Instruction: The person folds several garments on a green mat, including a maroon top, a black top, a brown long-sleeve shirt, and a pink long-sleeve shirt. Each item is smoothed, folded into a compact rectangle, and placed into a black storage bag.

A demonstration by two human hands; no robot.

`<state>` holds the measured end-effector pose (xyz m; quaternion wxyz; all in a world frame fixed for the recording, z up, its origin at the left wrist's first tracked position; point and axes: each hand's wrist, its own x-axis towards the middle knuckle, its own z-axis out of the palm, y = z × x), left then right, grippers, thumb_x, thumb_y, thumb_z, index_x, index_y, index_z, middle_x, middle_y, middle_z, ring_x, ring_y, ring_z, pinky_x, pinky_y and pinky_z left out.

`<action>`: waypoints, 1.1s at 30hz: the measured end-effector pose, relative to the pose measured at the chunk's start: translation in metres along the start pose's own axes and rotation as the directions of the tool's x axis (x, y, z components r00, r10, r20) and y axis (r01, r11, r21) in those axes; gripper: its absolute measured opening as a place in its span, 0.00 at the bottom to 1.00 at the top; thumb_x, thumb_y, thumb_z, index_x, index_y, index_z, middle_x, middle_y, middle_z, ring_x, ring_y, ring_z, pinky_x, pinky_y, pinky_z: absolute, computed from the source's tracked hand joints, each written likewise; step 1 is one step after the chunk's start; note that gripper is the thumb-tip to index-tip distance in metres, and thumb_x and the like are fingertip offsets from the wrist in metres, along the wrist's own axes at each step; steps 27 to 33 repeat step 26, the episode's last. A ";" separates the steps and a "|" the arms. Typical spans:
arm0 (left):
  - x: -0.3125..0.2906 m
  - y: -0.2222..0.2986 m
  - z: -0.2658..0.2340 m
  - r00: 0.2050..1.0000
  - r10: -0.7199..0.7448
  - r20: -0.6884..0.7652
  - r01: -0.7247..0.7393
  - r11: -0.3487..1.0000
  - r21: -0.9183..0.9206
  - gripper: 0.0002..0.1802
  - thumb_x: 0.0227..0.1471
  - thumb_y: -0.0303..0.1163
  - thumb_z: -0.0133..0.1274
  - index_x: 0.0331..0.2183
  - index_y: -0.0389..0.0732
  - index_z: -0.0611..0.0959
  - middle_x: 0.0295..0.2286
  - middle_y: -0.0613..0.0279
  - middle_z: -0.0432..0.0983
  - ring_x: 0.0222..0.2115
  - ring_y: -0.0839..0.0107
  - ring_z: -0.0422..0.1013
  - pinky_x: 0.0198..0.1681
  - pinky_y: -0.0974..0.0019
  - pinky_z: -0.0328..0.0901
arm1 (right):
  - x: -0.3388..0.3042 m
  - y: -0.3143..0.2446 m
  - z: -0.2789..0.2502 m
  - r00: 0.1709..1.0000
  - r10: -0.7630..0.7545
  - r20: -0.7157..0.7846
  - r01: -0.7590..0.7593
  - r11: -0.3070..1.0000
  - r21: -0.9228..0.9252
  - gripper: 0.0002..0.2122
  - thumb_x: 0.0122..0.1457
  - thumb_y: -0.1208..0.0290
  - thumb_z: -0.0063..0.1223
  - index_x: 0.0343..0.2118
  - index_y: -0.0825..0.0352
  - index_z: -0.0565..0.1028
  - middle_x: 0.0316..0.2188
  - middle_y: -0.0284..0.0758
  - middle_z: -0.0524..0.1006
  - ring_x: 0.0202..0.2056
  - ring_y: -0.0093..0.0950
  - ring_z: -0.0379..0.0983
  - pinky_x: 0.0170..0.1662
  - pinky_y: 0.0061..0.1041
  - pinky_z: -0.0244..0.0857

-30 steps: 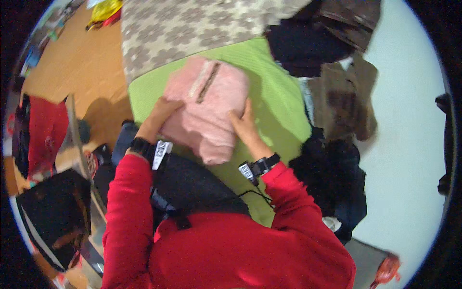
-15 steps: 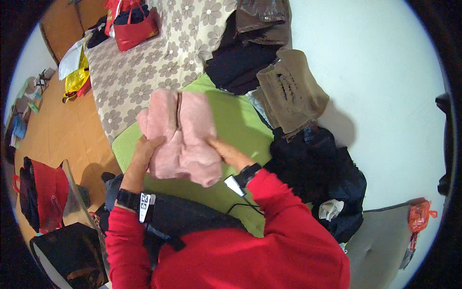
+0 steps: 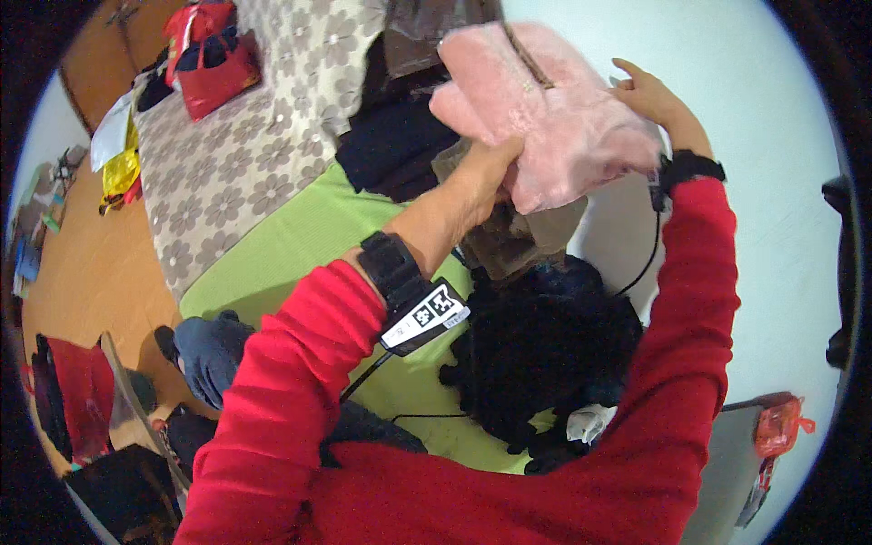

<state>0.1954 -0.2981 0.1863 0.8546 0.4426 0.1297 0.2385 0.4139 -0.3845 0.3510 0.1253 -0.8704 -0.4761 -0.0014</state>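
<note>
A folded pink fleece garment (image 3: 563, 127) with a brown zipper is held up at the far right, over a brown folded garment (image 3: 513, 241). My left hand (image 3: 490, 173) grips its near left edge, the thumb on top and the other fingers hidden beneath. At its far right edge is my right hand (image 3: 652, 98), with one finger stretched out past the cloth and the rest partly hidden. The pink garment covers much of the brown one. A strap with a white tag (image 3: 422, 313) is on my left wrist, and a black strap (image 3: 695, 168) on my right.
Black clothes (image 3: 545, 345) lie heaped on the green bedding (image 3: 263, 241), beside the white wall (image 3: 718, 54). Dark folded clothes (image 3: 391, 145) are farther back. Red bags (image 3: 218, 77) stand on the flowered cloth (image 3: 209, 177). A grey padded panel (image 3: 727, 454) is at the lower right.
Both hands have moved the pink garment to the right and farther away, from above the green bedding to over the brown garment. The garment has tilted, and the head view has shifted a little.
</note>
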 end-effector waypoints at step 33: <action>0.025 -0.024 -0.083 0.990 -0.130 -0.048 0.133 0.989 0.062 0.19 0.53 0.42 0.48 0.43 0.43 0.70 0.40 0.65 0.66 0.40 0.72 0.63 0.42 0.61 0.62 | 0.033 0.059 0.138 0.974 0.069 -0.217 -0.112 0.975 -0.190 0.12 0.52 0.75 0.46 0.41 0.65 0.72 0.38 0.44 0.72 0.37 0.34 0.69 0.42 0.29 0.63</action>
